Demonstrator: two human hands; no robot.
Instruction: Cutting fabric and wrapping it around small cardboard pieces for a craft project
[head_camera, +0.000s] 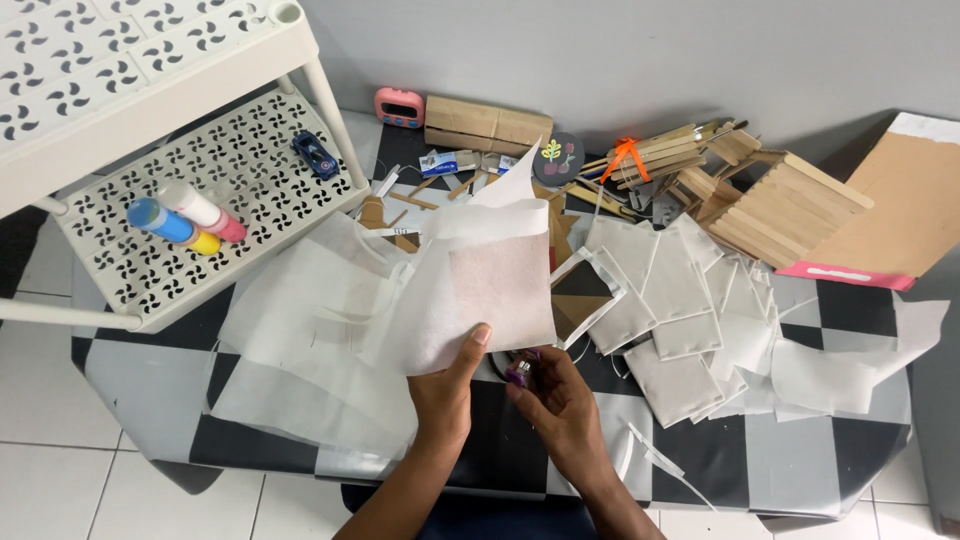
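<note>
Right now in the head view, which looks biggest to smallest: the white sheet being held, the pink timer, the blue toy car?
1. White sheet, held by the left hand, by far.
2. Pink timer.
3. Blue toy car, only slightly smaller; it sits on a raised shelf, so unsure.

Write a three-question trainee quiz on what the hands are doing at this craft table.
1. True or false: the left hand holds a white sheet.
2. What colour is the small object at the right hand?
3. The glue tubes lie: A) on the table, B) on the white shelf, C) on the floor.

Key: 1 true; 2 purple; 3 B.
</note>
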